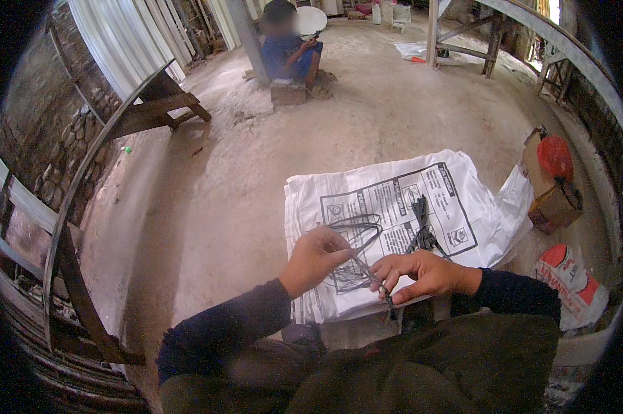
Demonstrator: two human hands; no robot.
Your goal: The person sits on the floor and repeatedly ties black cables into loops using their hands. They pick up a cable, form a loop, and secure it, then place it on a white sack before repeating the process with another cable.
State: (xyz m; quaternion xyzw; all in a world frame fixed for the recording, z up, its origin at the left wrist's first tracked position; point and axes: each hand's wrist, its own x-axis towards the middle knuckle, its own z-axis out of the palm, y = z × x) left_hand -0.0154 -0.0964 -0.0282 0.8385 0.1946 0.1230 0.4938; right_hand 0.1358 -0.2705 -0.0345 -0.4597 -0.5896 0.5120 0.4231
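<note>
My left hand [316,261] is closed in a pinch on several strands of thin dark cord [356,257]. Loops of this cord stick out beyond the fingers. Lower down, the strands run to my right hand [425,276], whose bent fingers and thumb close around them near a dark, frayed-looking end. Beneath both hands lies a white sack [304,200] with black print, spread over my lap or a low support that it hides. Beyond my right hand a knotted bundle of dark cords [425,238] rests on the sack.
Ahead, a person [291,58] in blue sits on a block beside a post. To the right are an opened cardboard box [558,207] with a red item and a red-and-white bag [570,286]. A wooden bench [156,107] stands left; a wooden frame [463,50] stands far right.
</note>
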